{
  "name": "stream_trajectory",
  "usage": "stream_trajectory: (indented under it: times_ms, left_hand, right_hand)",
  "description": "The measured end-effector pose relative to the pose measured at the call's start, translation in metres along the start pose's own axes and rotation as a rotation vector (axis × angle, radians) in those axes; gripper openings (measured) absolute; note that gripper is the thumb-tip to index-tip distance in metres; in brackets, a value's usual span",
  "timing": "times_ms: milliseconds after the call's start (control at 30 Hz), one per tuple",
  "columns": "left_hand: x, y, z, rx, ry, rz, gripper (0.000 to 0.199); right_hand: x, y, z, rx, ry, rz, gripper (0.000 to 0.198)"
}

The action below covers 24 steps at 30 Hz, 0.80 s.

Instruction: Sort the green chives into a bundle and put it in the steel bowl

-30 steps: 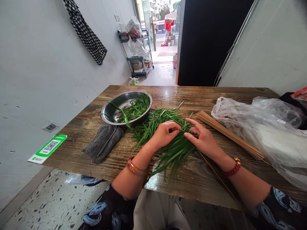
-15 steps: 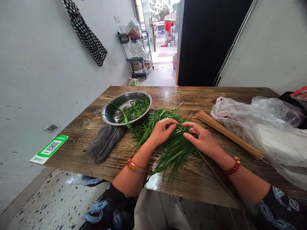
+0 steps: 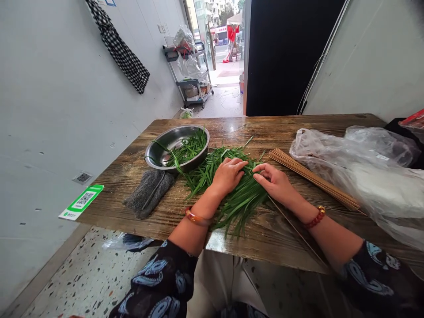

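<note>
Long green garlic chives (image 3: 241, 203) lie in a loose pile on the wooden table (image 3: 185, 212). Palm down on the pile rests my left hand (image 3: 229, 176), its fingers stretched out and the thumb toward the right. My right hand (image 3: 274, 183) is curled at the pile's right side, thumb and forefinger tips close together on the chive leaves. A thin bamboo skewer (image 3: 291, 221) runs from under my right palm down to the table's near edge; whether the fingers hold it is hidden. More cut chives sit in a steel bowl (image 3: 155, 143) behind, to the left.
A bundle of bamboo skewers (image 3: 314, 179) lies right of my right hand, beside clear plastic bags (image 3: 361, 168). A dark grey cloth-like bundle (image 3: 149, 194) is in front of the bowl. A green QR code card (image 3: 81, 202) sits at the left corner. Beyond stands a trolley (image 3: 188, 81).
My left hand has gone from a pinch at the leaf to lying flatter on the pile. My right fingertips have drawn closer together. The view has shifted slightly.
</note>
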<state>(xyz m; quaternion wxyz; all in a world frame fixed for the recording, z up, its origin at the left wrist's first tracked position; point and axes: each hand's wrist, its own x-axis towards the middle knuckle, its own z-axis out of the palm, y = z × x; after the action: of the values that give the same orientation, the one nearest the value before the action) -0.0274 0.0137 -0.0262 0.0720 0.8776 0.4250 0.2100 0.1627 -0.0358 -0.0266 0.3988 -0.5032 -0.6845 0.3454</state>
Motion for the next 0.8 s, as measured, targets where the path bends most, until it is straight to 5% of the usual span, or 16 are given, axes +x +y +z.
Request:
stream_trajectory:
  times_ms: [433,800]
  left_hand:
    - [-0.002,0.002,-0.008,-0.063,0.399,-0.213,0.01]
    - [-0.007,0.017,-0.015,-0.405,0.209,-0.289,0.009]
  right_hand:
    - [-0.001,-0.001,0.004,-0.04,0.014,-0.03,0.026]
    - [-0.003,-0.006,0.003,0.002,0.037,-0.006,0.03]
